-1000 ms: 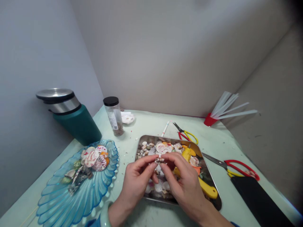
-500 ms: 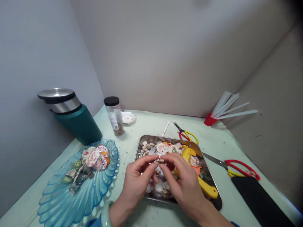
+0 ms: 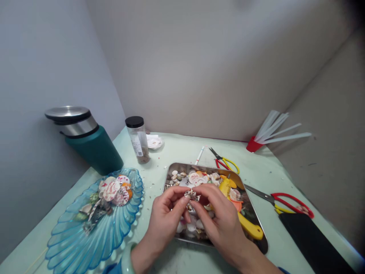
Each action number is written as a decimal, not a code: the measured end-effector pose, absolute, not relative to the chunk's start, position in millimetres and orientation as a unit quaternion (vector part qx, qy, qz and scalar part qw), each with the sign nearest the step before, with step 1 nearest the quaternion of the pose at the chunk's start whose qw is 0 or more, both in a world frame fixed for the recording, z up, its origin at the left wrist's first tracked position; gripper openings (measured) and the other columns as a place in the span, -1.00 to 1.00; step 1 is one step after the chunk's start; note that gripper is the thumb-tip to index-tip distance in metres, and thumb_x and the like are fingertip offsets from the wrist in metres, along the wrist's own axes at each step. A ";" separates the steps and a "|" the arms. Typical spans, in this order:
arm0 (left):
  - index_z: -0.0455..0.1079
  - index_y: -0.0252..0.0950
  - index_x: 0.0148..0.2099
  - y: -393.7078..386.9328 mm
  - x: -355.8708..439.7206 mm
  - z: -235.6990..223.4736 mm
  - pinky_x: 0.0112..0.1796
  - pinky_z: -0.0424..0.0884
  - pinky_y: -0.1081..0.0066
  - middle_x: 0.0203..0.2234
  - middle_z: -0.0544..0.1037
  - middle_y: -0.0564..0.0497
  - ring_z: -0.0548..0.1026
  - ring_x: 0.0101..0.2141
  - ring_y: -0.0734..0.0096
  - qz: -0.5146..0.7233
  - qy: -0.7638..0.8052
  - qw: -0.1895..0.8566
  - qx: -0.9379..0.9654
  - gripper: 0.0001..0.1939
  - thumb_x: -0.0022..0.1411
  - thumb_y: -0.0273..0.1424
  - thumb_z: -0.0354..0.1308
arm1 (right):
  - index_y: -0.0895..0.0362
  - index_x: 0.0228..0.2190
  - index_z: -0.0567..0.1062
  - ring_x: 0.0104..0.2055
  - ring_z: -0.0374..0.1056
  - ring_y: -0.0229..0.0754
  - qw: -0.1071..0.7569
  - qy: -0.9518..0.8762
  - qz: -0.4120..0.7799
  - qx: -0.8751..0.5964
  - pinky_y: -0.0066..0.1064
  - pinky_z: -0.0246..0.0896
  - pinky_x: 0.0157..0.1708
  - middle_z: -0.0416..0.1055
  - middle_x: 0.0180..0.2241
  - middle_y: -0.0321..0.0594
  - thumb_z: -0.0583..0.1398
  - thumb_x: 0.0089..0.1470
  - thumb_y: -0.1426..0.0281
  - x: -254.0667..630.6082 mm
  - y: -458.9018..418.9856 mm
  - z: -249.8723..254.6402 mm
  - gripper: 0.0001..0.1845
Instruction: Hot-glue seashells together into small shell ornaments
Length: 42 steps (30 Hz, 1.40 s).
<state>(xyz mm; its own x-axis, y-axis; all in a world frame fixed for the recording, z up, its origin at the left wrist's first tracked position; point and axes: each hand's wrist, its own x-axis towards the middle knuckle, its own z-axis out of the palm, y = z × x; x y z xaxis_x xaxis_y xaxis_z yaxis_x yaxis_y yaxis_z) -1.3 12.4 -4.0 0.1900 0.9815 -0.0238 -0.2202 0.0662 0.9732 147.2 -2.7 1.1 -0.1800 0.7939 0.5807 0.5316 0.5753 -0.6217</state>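
Observation:
My left hand [image 3: 167,220] and my right hand [image 3: 221,219] meet over a metal tray [image 3: 168,173] full of small seashells. Both pinch one small brown-and-white shell piece [image 3: 192,194] between thumb and fingertips, just above the tray's middle. A yellow-handled tool [image 3: 248,226] lies in the tray under my right hand. To the left stands a blue shell-shaped glass dish [image 3: 71,243] with several larger shells [image 3: 112,190] in its upper part.
A green flask with a steel lid [image 3: 91,146] and a black-capped clear jar [image 3: 138,140] stand at the back left. Small red-and-yellow snips [image 3: 225,163], red-handled scissors [image 3: 281,199], a black flat object [image 3: 308,243] and a red cup of white sticks [image 3: 252,145] lie to the right.
My hands have shifted very slightly while still pinching the small shell piece; nothing else has moved.

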 end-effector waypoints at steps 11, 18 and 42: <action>0.42 -0.37 -0.22 11.4 -2.3 -1.1 -0.63 0.30 0.59 -0.70 0.46 0.12 0.40 -0.70 0.56 0.478 0.402 0.615 0.481 -0.73 0.12 -0.26 0.24 | 0.11 -0.17 0.36 -0.19 0.30 -0.17 0.475 -0.751 0.176 -0.423 -0.33 0.26 -0.22 0.36 -0.25 -0.17 0.12 0.17 0.54 147.4 -4.8 2.4 -0.81; 0.42 -0.36 -0.21 10.1 -3.0 -2.9 -0.62 0.30 0.59 -0.70 0.45 0.12 0.38 -0.69 0.56 0.472 0.396 0.618 0.489 -0.72 0.14 -0.24 0.23 | 0.11 -0.19 0.35 -0.24 0.29 -0.20 0.474 -0.752 0.194 -0.416 -0.36 0.23 -0.26 0.34 -0.27 -0.20 0.12 0.16 0.55 147.9 -6.2 3.7 -0.83; 0.49 -0.37 -0.05 12.8 -5.5 -3.1 -0.57 0.32 0.52 -0.73 0.48 0.08 0.40 -0.68 0.50 0.466 0.405 0.619 0.486 -0.63 0.17 -0.25 0.18 | 0.08 -0.12 0.37 -0.13 0.33 -0.15 0.489 -0.747 0.179 -0.413 -0.30 0.25 -0.12 0.39 -0.20 -0.17 0.08 0.18 0.57 148.3 -5.7 5.6 -0.74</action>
